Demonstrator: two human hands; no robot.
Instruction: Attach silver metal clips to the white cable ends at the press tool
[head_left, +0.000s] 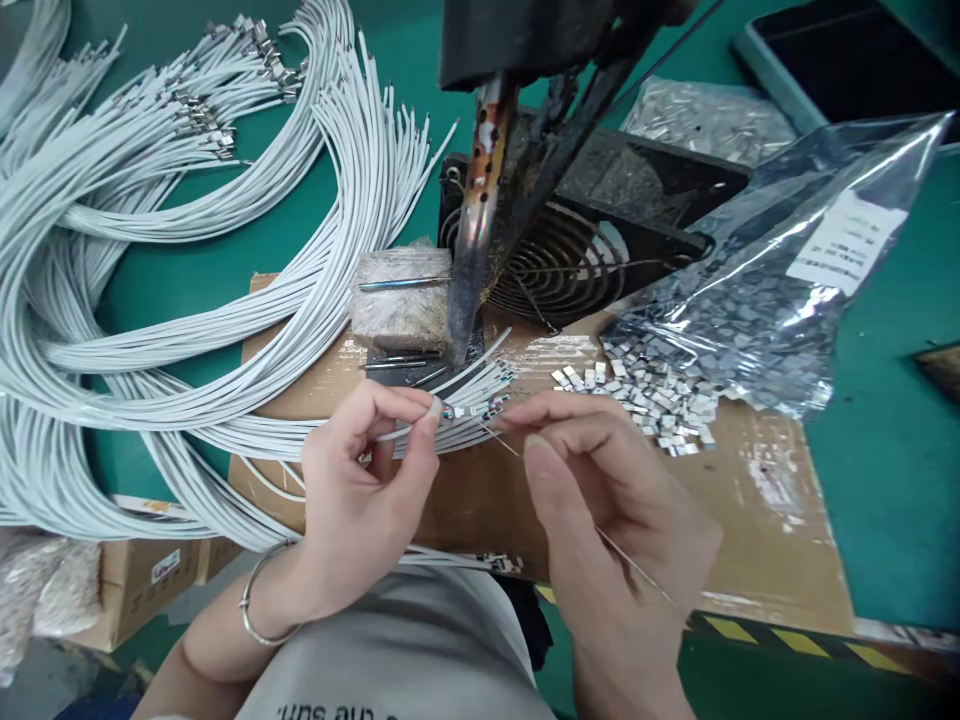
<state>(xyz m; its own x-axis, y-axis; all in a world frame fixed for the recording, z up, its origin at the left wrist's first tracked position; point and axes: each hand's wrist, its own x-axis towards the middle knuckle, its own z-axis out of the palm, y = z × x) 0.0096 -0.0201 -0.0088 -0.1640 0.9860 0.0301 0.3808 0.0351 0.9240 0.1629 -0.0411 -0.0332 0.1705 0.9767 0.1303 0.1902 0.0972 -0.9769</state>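
Observation:
My left hand pinches the end of a white cable between thumb and forefinger, its small metal-tipped end pointing right. My right hand is closed in a pinch on a thin solder wire that runs back over the palm toward the table edge; its fingertips nearly meet the cable tip. Both hands hover over a brown cardboard sheet. A burnt soldering iron stands just above the hands, its tip resting near a bundle of white cable ends.
Large loops of white cables cover the green table at left. A black fan sits behind the iron beside a sponge block. Small metal shells spill from a clear plastic bag at right.

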